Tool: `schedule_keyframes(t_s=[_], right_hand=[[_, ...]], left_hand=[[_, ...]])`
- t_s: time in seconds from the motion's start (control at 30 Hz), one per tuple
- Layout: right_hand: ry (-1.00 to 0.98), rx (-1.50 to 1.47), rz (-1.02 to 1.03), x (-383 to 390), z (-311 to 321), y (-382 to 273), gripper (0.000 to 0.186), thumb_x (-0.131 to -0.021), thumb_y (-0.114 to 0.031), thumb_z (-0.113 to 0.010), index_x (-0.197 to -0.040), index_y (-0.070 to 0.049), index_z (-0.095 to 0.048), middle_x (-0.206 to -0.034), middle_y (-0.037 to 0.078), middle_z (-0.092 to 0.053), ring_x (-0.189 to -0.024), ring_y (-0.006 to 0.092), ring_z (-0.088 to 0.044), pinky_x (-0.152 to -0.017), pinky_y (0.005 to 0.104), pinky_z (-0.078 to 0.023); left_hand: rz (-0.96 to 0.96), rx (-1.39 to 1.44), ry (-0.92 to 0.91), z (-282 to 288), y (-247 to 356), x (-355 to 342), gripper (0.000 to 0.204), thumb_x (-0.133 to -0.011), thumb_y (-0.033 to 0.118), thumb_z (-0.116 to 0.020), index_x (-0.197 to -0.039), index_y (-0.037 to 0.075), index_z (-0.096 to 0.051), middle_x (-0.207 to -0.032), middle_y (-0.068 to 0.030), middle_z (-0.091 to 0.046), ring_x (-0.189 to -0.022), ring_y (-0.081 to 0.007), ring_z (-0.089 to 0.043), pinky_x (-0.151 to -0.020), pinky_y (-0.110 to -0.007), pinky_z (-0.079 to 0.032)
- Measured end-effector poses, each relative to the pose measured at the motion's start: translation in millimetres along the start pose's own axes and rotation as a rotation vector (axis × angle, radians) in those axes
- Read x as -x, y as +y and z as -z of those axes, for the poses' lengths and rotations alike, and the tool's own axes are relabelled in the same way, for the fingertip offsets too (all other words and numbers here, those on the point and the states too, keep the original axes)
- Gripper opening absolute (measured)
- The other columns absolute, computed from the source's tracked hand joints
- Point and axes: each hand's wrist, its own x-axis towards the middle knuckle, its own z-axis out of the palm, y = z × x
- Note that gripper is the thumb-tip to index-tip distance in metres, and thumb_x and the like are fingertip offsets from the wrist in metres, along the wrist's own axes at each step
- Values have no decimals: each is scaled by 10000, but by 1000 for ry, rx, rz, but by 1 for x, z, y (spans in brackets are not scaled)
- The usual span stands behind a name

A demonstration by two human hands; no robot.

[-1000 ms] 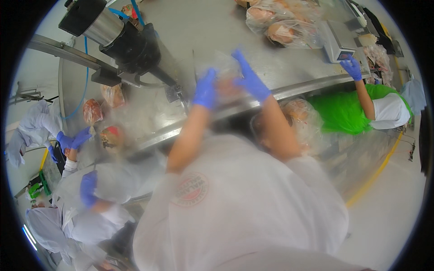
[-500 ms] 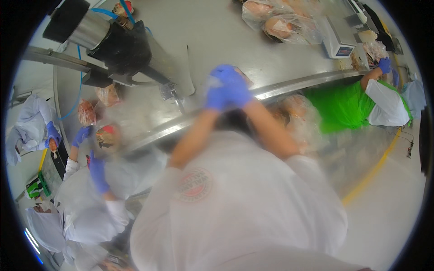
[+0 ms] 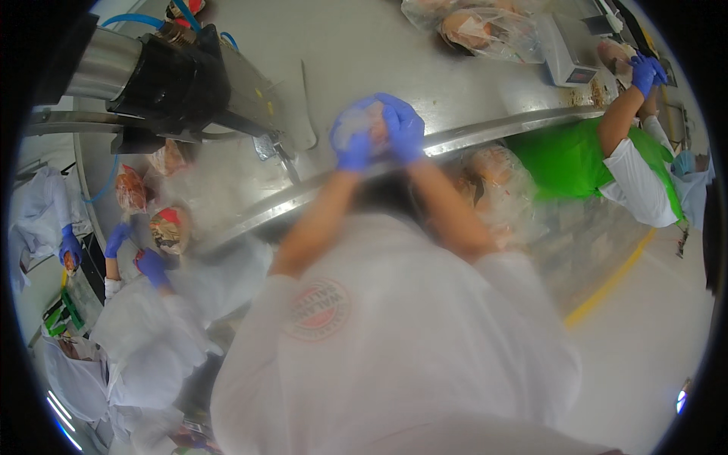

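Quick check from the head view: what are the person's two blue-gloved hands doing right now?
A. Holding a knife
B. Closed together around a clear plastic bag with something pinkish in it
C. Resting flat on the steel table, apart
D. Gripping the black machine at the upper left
B: the left hand and right hand press together around a clear bag, held above the steel table.

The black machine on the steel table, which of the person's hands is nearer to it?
Left. The left hand is on the side toward the black machine; the right hand sits beyond it, farther away.

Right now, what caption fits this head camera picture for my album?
Both gloved hands, left hand and right hand, clasp a clear bag over a steel table.
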Motion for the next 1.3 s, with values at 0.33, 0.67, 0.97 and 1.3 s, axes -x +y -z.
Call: schedule_keyframes(t_s=[0.33,0.67,0.97,1.3], right_hand=[[29,205,323,21,-3,-7,271,-849,-163,-457,-1018,-51,-638,-1032,130,-628,-976,289,-594,-855,362,-463],[71,244,356,27,-14,-14,272,-853,-169,-458,-1022,-52,-636,-991,129,-638,-954,292,-601,-851,361,-461],[-159,439,449,-2,50,-47,734,-800,-283,-621,-1380,-90,-214,-1405,180,-226,-1263,371,-275,-1030,414,-284],[-251,743,1076,-17,119,-65,711,-592,-199,-759,-1231,-214,-449,-1328,137,-383,-1224,363,-379,-1016,580,-230]], left_hand=[[17,-310,-7,20,6,32,266,-913,193,-449,-1031,5,-595,-1063,-128,-588,-1014,-243,-546,-913,-338,-396],[-29,-279,-50,31,-7,27,259,-924,172,-419,-1036,7,-584,-1037,-122,-597,-990,-245,-556,-883,-338,-409],[795,783,298,23,-5,-3,306,-909,180,-385,-1092,-3,-547,-1079,-130,-592,-1010,-272,-558,-871,-391,-451],[1022,1060,-236,-5,72,-7,403,-917,164,-258,-1249,11,-426,-1228,-157,-505,-1090,-327,-509,-951,-451,-412]])
